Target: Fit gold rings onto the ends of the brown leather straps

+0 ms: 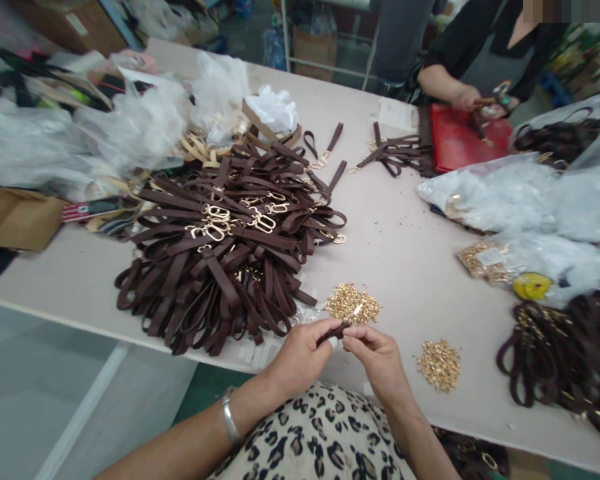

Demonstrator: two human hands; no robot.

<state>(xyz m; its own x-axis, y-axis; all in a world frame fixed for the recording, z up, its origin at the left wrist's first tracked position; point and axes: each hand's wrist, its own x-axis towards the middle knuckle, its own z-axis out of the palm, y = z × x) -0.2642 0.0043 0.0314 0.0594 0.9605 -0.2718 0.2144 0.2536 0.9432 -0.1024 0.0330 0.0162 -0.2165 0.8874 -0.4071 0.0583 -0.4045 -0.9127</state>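
A: Strap, where?
B: Dark strap (pixel 333 333) is sitting between the hands, over the table (pixel 390 247) edge. Left hand (pixel 300 352) is clamping on it; right hand (pixel 380 357) is pinching its fingertips together at the near end — can't tell if they're gripping strap or a tiny fitting.
A: Why like that?
B: Left is probably steadying, leaving the end exposed for right's fingertips. Gold bits (pixel 353 303) are lying just beyond, likely for easy reach. A second heap (pixel 439 365) is resting to the right.
A: Anything in the way?
B: Strap pile (pixel 220 267) is crowding the left side, loops tangling. Bags (pixel 510 193) and more straps (pixel 535 353) are hemming in the right. Co-worker's hands (pixel 473 100) are working across, well apart, by a red thing (pixel 450 143).
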